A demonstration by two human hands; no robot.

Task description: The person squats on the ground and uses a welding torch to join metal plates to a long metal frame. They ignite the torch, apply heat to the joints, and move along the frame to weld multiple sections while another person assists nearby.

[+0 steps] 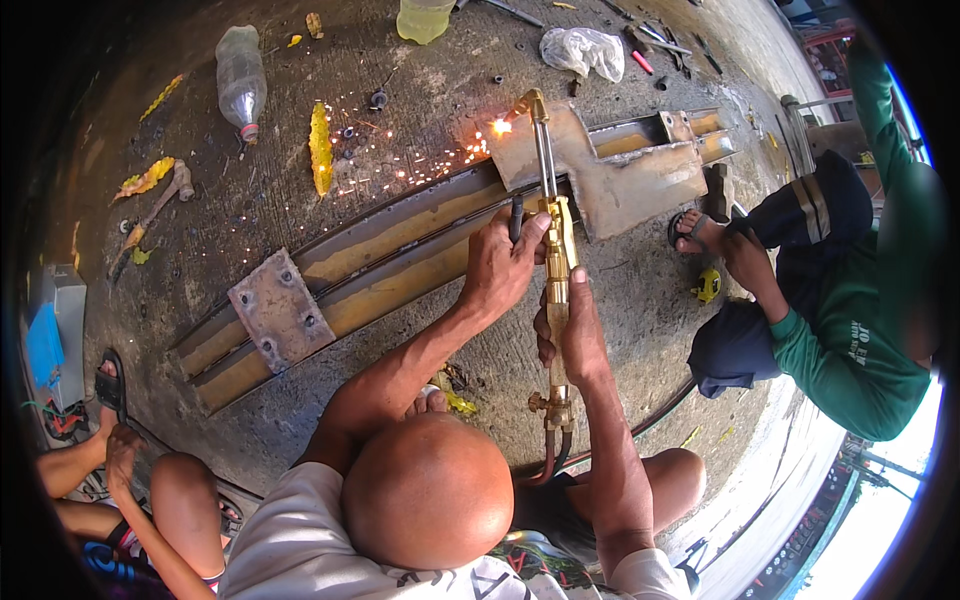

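Observation:
My right hand [578, 335] is wrapped round the handle of a brass cutting torch [557, 270]. My left hand [502, 258] is closed at the torch's front body, thumb against it; a short black piece [517, 218] sticks up by its fingers, its kind unclear. Beyond both hands, the torch's bent tip is at the left edge of a flat steel plate [640, 185], where a bright glow throws sparks [440, 155] leftward. That plate lies across two long rusty steel channels [400, 250]. A smaller plate with several holes [282, 308] sits on their near left end.
A person in green [850, 330] crouches at the right, foot near the plate, by a yellow tape measure [707, 286]. Another person's legs [185, 500] show at lower left. Hoses [660, 408] trail from the torch. Bottles [241, 80], a plastic bag [582, 52] and tools lie beyond.

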